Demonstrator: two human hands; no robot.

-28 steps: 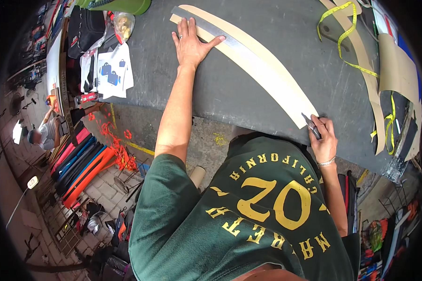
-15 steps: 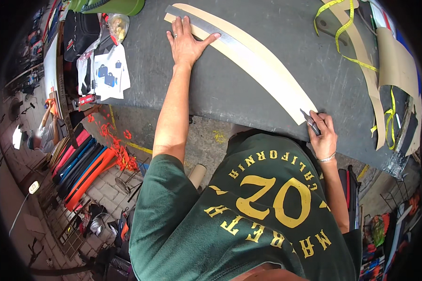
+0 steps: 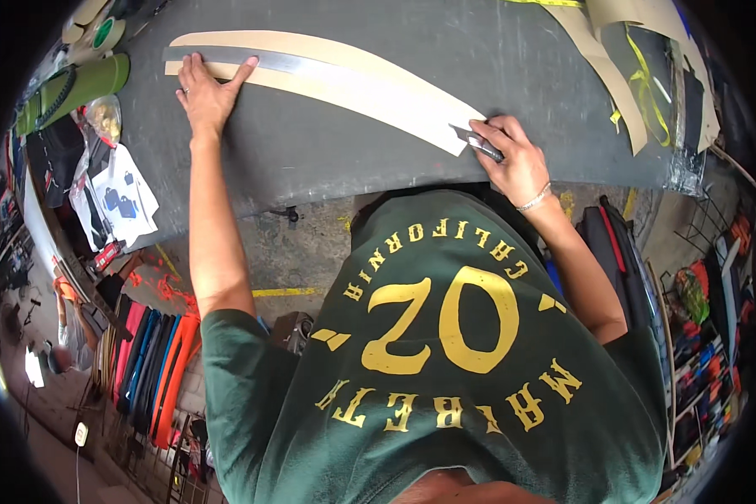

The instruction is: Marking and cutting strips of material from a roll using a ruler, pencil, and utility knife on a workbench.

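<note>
A long tan cardboard strip [image 3: 370, 97], curved along its upper side, lies on the dark tabletop. Along its left part rests a metal ruler [image 3: 281, 64], its right portion hard to make out in the glare. My left hand [image 3: 208, 102] presses on the ruler and strip near their left end, thumb and fingers spread. At the strip's right end, my right hand [image 3: 514, 158] grips a utility knife [image 3: 485, 147]. The blade points left over the strip's end; whether it touches the cardboard I cannot tell.
A green roll [image 3: 76, 92], a clear bag [image 3: 103, 119] and printed sheets [image 3: 124, 191] lie at the table's left. Tan cardboard pieces [image 3: 601, 71] and a yellow tape measure [image 3: 640, 80] are at the far right. Rolled fabrics [image 3: 155, 370] stand below left.
The whole view has shifted and turned, so the strip appears farther left and flatter. My left hand stays spread on the ruler, and my right hand keeps the knife at the strip's right end.
</note>
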